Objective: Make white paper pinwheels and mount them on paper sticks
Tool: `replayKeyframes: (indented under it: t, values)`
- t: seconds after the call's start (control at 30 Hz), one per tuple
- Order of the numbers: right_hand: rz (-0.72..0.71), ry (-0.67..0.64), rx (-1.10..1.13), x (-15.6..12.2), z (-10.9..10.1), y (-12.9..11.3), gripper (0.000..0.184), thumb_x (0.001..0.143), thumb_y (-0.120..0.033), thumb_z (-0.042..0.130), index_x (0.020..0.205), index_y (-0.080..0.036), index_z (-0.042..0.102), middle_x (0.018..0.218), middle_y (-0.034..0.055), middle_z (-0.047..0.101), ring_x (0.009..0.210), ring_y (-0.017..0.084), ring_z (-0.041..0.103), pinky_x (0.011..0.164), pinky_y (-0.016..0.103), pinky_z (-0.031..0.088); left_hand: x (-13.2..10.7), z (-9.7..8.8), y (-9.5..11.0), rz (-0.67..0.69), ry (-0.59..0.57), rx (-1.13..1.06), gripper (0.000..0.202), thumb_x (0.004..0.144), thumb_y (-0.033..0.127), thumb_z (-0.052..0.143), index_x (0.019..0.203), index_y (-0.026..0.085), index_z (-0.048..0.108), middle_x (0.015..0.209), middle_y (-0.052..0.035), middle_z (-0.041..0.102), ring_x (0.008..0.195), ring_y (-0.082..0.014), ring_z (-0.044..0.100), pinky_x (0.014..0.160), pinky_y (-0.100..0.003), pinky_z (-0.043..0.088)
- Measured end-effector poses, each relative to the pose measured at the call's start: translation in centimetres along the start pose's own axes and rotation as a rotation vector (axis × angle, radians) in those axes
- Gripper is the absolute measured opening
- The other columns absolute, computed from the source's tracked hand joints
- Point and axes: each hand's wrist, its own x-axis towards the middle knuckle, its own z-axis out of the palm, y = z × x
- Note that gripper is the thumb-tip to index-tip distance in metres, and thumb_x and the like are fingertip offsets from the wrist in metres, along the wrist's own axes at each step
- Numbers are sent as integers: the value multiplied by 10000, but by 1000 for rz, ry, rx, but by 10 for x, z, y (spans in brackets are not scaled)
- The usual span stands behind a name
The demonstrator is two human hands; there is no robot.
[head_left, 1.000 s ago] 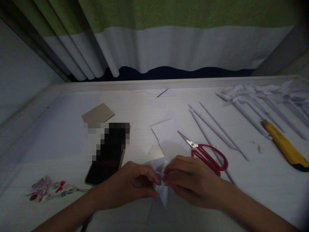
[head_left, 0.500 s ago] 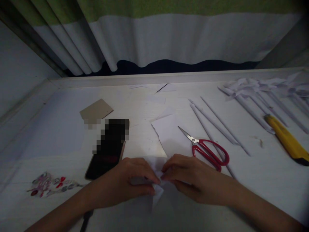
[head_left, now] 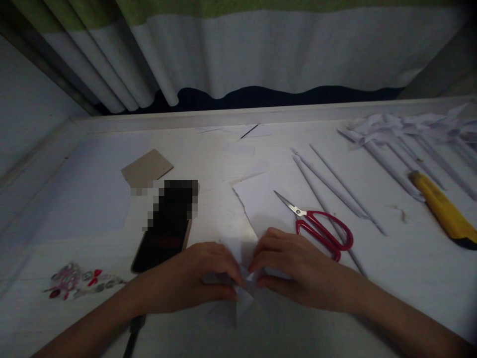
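Observation:
Both my hands meet low in the middle of the view over a small folded white paper piece [head_left: 242, 298] lying on the white table [head_left: 410, 258]. My left hand [head_left: 197, 281] pinches the paper's left side with closed fingers. My right hand [head_left: 290, 271] pinches its right side, fingertips almost touching the left hand's. Only corners of the paper show, above and below the fingers. A torn white sheet [head_left: 257, 199] lies just behind the hands.
Red-handled scissors [head_left: 320, 228] lie right of my right hand. A dark phone [head_left: 164, 238] lies left, a cardboard piece [head_left: 147, 168] behind it. Rolled paper sticks [head_left: 331, 191], paper pinwheels [head_left: 402, 129] and a yellow utility knife [head_left: 443, 209] occupy the right. A beaded trinket [head_left: 74, 281] sits far left.
My hands have stayed pinched together while the paper was pressed lower and flatter; less of its top corner shows. The view has tilted slightly down.

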Motion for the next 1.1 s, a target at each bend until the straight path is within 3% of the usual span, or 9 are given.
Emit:
replayKeyframes:
  t: [0.17,0.4,0.63,1.1]
  values:
    - [-7,2,143,-1,-2,-3,88,805,-162,494,835,-174,575,800,8,584,776,110,491,691,232,374,2,-1,0,16,-26,-23,153,786,262,528,916,216,595,902,2,611,856,-104,537,789,-209,381]
    - [176,138,147,2,19,-4,66,764,-144,525,794,-173,576,714,-1,571,664,105,494,601,223,369,1,1,-1,6,-5,-28,164,756,281,565,899,207,598,874,-5,610,835,-110,541,761,-210,389]
    - [240,238,197,5,26,-9,70,739,-123,540,754,-168,591,674,-11,580,604,90,499,548,199,360,4,3,-2,13,26,-24,157,730,286,595,870,216,605,853,0,607,825,-111,543,747,-212,393]
    - [243,215,405,3,25,-9,151,705,-91,509,767,-162,628,609,-21,591,519,69,512,471,166,373,4,7,-6,9,50,-26,166,725,319,595,859,222,602,810,5,604,788,-114,537,720,-228,383]
